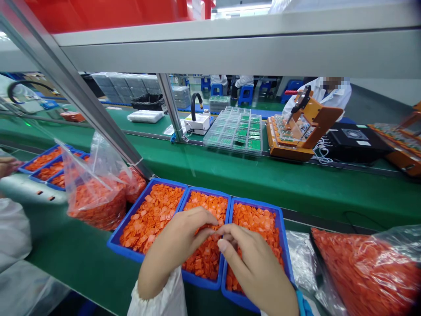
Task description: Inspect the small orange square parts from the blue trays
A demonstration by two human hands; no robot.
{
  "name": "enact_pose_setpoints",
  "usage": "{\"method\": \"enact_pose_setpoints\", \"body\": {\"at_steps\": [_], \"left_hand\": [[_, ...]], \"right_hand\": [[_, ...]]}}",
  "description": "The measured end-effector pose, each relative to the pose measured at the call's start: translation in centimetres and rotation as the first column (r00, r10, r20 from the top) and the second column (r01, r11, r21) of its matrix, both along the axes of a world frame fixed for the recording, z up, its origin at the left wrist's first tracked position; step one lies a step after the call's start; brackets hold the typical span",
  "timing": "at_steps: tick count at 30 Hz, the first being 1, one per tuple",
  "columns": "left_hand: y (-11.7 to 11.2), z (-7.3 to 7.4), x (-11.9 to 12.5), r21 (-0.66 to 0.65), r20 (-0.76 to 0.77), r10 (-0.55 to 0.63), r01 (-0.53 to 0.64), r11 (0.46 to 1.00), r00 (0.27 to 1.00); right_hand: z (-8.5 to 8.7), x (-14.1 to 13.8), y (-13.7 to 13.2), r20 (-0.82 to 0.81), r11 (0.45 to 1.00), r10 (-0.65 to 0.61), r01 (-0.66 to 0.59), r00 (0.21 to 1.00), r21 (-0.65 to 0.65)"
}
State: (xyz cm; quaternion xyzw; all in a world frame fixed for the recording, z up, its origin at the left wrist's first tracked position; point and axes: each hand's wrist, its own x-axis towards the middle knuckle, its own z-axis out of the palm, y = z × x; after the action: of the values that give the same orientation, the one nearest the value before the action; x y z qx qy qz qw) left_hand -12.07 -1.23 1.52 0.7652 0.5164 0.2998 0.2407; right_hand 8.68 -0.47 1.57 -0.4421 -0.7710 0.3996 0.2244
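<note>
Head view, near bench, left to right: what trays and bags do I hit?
Cluster of far-left blue trays → upright clear bag of orange pieces → first large blue tray → second large blue tray → third large blue tray → crumpled clear plastic → big bag of red-orange pieces.

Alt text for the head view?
Left hand and right hand close together above three blue trays of small orange pieces; any held piece is hidden. Clear plastic bags of orange pieces flank the trays. Beyond: an orange fixture and clear compartment boxes with green circuit boards.
</note>
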Motion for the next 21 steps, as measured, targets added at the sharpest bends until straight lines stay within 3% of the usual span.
{"method": "enact_pose_setpoints", "body": {"at_steps": [10,21], "left_hand": [[-1.2,0.7,0.7,0.114,0.055,-0.066,0.059,0.992,0.996],[-1.6,0.9,0.6,0.091,0.015,-0.055,0.053,0.994,0.998]], "right_hand": [[-0.6,-1.0,0.1,0.069,1.0,-0.004,0.005,0.998,-0.01],[-0.3,-1.4,-0.1,0.089,1.0,-0.026,0.024,0.996,0.019]]}}
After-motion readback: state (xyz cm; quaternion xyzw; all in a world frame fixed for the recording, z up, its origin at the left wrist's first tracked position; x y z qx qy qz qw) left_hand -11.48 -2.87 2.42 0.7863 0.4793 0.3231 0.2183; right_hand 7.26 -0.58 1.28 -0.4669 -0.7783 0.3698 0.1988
